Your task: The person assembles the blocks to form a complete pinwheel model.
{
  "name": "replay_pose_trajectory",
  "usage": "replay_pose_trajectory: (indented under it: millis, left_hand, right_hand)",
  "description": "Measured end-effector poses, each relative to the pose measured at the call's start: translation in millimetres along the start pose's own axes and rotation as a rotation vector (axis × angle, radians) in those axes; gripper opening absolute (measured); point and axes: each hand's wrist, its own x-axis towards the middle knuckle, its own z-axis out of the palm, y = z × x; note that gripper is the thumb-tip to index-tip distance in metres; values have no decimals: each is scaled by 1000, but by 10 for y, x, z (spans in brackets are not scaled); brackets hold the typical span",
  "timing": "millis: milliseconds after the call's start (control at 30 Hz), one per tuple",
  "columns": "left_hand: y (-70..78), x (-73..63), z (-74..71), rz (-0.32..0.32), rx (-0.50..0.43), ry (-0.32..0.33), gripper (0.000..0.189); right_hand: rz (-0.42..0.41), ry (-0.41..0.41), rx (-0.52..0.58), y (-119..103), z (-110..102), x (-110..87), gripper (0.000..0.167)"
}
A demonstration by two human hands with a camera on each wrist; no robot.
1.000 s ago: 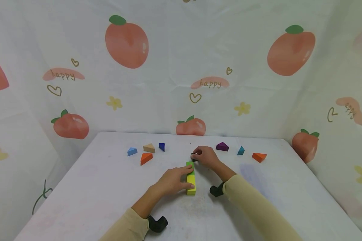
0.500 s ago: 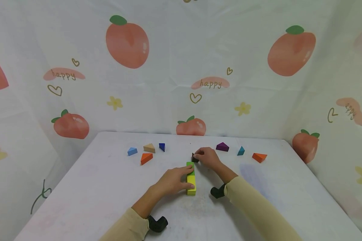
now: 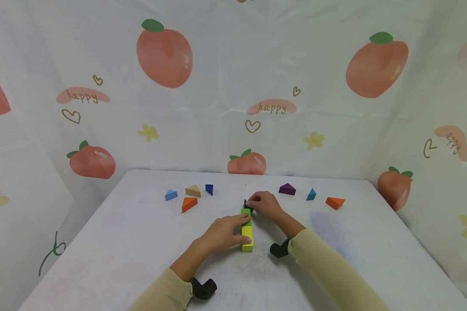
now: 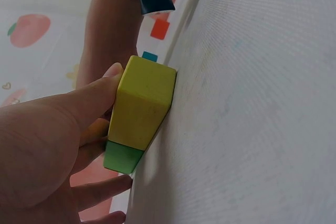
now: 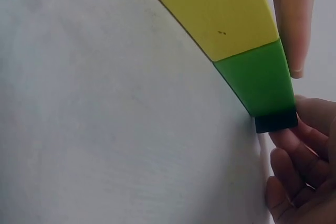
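Yellow block [image 3: 247, 237], on bench [image 3: 140, 259]; green block [image 3: 245, 211] abutting its far end. Left hand [image 3: 222, 233], fingers extended, thumb on yellow, fingertip on green. Black block [image 5: 276, 121] at green's far end, pinched by right hand [image 3: 266, 204]. Purple block [image 3: 287, 189], beyond.

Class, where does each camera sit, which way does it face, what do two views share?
On head: faces forward-down across the table; shows left hand, right hand, sleeves.
On left wrist: faces along the yellow block; shows left hand, right forearm.
On right wrist: faces toward the black block; shows right hand, left fingers.
Wrist views share: yellow block and green block.
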Motion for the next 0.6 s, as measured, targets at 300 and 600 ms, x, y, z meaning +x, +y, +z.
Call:
replay_pose_trajectory:
  millis: [300, 600]
  left_hand:
    - [-29, 12, 5, -15, -12, -15, 70]
    - [-27, 10, 3, -7, -16, -14, 71]
  right_hand:
    - [-24, -8, 31, 12, 44, -16, 12]
    - [-27, -16, 33, -2, 65, -39, 13]
